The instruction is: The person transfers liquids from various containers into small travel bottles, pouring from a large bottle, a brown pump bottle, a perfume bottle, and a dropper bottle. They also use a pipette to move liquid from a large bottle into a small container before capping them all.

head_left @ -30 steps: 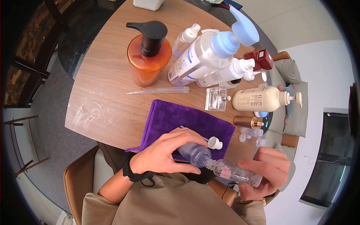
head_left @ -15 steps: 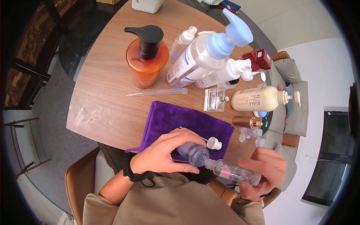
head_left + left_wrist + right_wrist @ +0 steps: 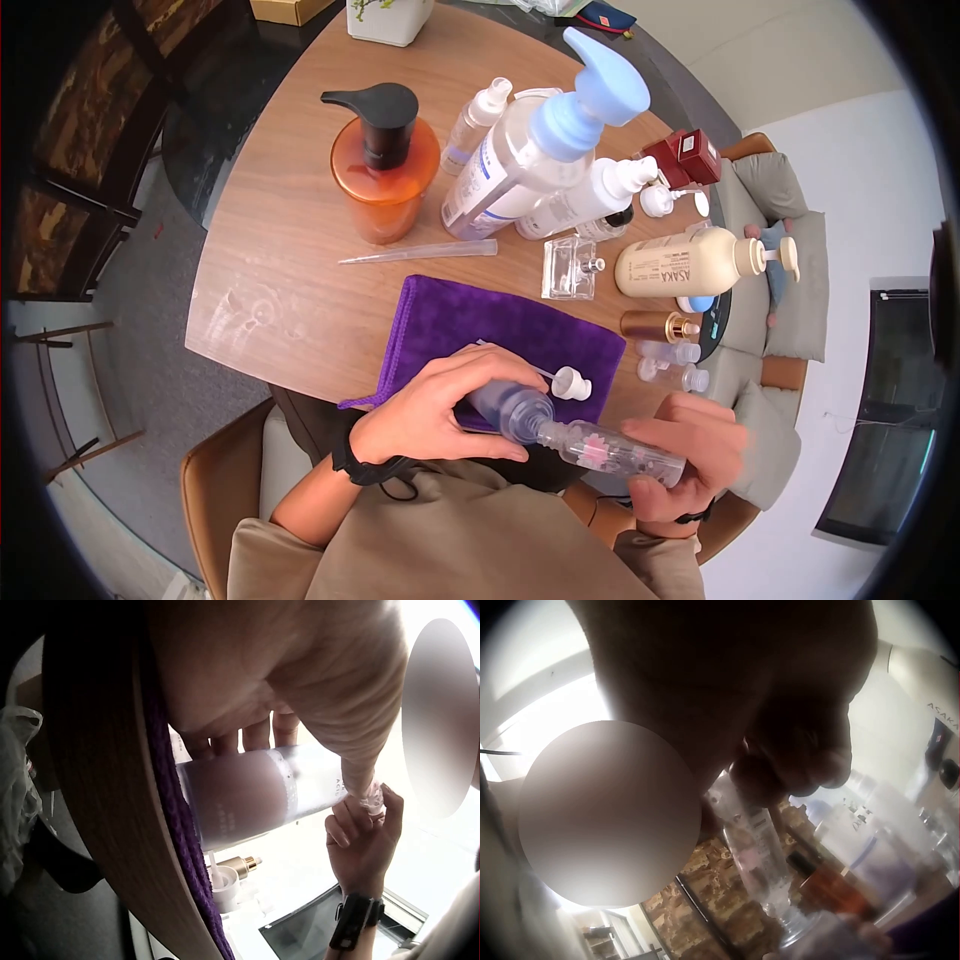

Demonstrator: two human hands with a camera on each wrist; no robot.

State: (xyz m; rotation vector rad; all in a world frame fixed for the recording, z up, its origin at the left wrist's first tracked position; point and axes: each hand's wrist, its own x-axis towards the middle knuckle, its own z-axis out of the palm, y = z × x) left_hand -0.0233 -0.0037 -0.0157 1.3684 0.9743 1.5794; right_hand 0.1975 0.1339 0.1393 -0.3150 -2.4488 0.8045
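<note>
My left hand [image 3: 430,405] grips a translucent bottle [image 3: 522,412], fingers curled round its far side. Its base stands at the purple cloth pouch [image 3: 500,320], and its lower part looks darker in the left wrist view. With my right hand [image 3: 700,450] I hold a small clear bottle with pink flowers [image 3: 625,457] between thumb and fingers. This small bottle is tipped, its neck right at the larger bottle's mouth. A white pump top [image 3: 572,383] with a thin tube lies on the pouch by my left fingers, which hide part of the tube.
Beyond the pouch lie a clear tapered tube [image 3: 420,252] and a square glass bottle [image 3: 570,268]. An orange pump bottle [image 3: 385,190], a large blue-topped pump bottle [image 3: 510,175] and a cream pump bottle [image 3: 680,262] stand around. Several small bottles line the right side, near a gold-capped dropper bottle [image 3: 655,326].
My right hand has shifted slightly left with the small bottle, which stays tipped at the larger bottle's mouth. The head view has tilted a little; my left hand keeps its hold.
</note>
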